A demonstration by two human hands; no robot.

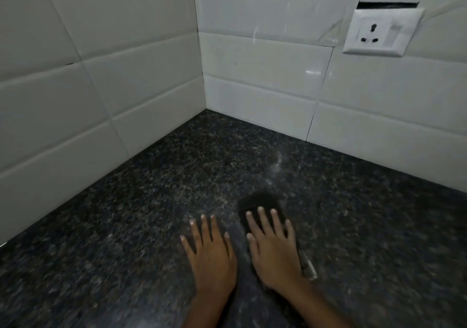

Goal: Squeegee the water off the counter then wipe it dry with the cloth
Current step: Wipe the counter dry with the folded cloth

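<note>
The dark speckled granite counter (pixel 156 201) fills the lower view and runs into a tiled corner. My left hand (pixel 211 254) lies flat on it with fingers spread and nothing under it. Just to its right, my right hand (pixel 274 247) presses flat, fingers apart, on a dark cloth-like thing (pixel 260 201) that sticks out beyond the fingertips. The picture is blurred there, so I cannot tell its exact shape. A pale greyish strip (pixel 309 268) shows beside my right wrist. A faint pale smear (pixel 276 166) streaks the counter beyond the dark thing.
White tiled walls (pixel 101 100) meet in a corner at the back of the counter. A white wall socket with a switch (pixel 381 33) sits on the right-hand wall, with a dark gap above it.
</note>
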